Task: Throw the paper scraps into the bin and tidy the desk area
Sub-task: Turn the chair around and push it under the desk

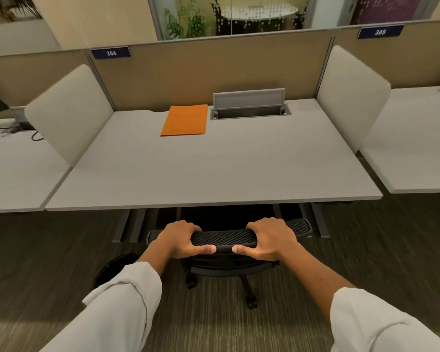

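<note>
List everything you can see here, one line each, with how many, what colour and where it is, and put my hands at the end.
desk: one, light grey, centre of the view
orange folder: one, orange, flat on the desk at the back, left of the cable hatch
cable hatch: one, grey, lid propped open, back of the desk
side screens: two, off-white, one at each end of the desk
number plates: two, dark blue, 384 and 385, on top of the rear partition
office chair: one, black mesh, at the desk's front edge, partly under it
cables: black, on the neighbouring desk at left
left hand: gripping the chair's top edge
right hand: gripping the chair's top edge
</note>
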The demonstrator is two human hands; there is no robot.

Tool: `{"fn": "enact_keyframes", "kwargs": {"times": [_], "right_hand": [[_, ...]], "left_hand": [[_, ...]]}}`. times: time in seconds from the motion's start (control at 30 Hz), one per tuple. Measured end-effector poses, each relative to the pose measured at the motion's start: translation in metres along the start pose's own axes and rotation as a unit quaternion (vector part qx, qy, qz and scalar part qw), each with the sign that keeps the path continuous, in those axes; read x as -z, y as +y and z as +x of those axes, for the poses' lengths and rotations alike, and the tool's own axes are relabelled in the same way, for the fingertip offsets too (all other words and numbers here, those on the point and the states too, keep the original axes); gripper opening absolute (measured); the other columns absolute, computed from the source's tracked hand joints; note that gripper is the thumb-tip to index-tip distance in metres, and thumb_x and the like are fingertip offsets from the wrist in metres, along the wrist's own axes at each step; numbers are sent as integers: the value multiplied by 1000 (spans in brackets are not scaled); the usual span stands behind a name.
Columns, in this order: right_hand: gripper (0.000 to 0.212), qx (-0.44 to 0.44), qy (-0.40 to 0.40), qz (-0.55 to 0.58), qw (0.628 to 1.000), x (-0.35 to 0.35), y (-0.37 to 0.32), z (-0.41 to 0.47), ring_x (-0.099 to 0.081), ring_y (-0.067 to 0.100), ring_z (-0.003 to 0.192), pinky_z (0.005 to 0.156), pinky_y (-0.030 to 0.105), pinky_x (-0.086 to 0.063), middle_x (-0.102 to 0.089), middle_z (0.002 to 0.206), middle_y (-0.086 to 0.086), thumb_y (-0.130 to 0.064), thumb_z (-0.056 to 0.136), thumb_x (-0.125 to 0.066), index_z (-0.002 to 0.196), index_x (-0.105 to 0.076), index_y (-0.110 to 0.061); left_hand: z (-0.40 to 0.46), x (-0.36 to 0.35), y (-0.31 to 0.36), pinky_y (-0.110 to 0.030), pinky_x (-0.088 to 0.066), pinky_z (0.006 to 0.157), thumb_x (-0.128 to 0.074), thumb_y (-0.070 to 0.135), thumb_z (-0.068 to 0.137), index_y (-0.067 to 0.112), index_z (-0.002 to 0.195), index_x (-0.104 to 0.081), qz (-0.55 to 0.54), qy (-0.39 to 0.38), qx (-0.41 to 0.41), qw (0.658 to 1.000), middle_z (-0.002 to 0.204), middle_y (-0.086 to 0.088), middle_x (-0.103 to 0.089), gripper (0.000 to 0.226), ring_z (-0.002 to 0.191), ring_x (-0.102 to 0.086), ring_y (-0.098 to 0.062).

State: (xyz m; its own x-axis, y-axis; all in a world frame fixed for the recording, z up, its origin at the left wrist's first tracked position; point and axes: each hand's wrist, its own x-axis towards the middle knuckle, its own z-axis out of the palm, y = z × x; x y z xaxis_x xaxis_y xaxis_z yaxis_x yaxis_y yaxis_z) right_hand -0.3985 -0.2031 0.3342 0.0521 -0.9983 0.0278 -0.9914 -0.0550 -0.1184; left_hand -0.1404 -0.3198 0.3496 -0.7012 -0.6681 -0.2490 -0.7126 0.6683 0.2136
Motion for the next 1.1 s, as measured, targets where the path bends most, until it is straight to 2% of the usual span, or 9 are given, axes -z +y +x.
{"fn": "enact_keyframes", "kwargs": {"times": [0.2,0.3,0.37,0.4,0.47,0.53,0.6,0.83,1.1], "right_hand": [[93,-4,-8,2,1000,-2,-7,33,-57,19,64,63,34,-48,-58,67,-5,-104,67,-17,84,-62,-24],[93,-12,-8,3,1000,-7,-11,54,-57,19,65,65,35,-48,-59,69,-6,-103,68,-17,83,-62,-24],[94,-12,-6,-2,1000,-8,-13,67,-61,20,68,74,40,-53,-64,72,-5,-103,69,-16,84,-63,-23],[98,-14,-12,-11,1000,-9,-14,75,-65,21,79,86,44,-52,-70,83,-3,-103,69,-15,92,-67,-23],[113,-27,-48,-23,998,-11,-15,87,-62,25,120,112,53,-36,-70,127,3,-103,69,-11,126,-64,-21],[121,-41,-83,-23,995,-12,-16,94,-41,24,146,122,57,-19,-49,155,5,-103,68,-9,149,-47,-21],[124,-50,-106,-12,993,-12,-19,103,-27,22,153,125,56,-12,-34,165,4,-104,67,-7,157,-33,-23],[129,-82,-155,15,984,-7,-18,124,-13,17,157,127,54,-7,-17,170,1,-104,63,-1,162,-17,-23],[130,-101,-161,14,982,-5,-18,128,-13,16,157,127,52,-7,-17,170,0,-104,64,-2,162,-16,-21]], "left_hand": [[22,12,-32,-33,-51,84,-25,104,55,25,134,-60,13,-6,-5,1000,124,-1,-69,117,100,-65,-17],[34,20,-50,-29,-48,76,-24,105,55,27,130,-61,10,-21,-2,1000,109,5,-71,115,92,-64,-13],[42,25,-60,-29,-48,74,-24,106,54,28,123,-64,8,-31,-2,999,101,6,-72,112,87,-64,-13],[46,28,-65,-31,-50,76,-25,106,54,27,121,-66,11,-32,-2,999,100,5,-73,111,88,-65,-14],[55,33,-76,-34,-53,82,-24,106,53,25,120,-66,21,-36,-3,999,101,2,-74,113,91,-67,-17],[62,36,-83,-35,-54,82,-24,106,51,25,118,-67,32,-37,-7,999,98,2,-74,114,89,-66,-17],[68,39,-90,-34,-54,79,-24,106,52,25,112,-68,32,-42,-12,999,91,3,-73,110,83,-65,-16],[77,37,-101,-31,-51,68,-34,104,56,27,86,-67,7,-34,-11,999,71,7,-67,89,68,-62,-13],[82,37,-106,-35,-52,79,-33,104,55,27,106,-67,0,-50,-21,999,91,5,-69,99,84,-64,-18]]}}
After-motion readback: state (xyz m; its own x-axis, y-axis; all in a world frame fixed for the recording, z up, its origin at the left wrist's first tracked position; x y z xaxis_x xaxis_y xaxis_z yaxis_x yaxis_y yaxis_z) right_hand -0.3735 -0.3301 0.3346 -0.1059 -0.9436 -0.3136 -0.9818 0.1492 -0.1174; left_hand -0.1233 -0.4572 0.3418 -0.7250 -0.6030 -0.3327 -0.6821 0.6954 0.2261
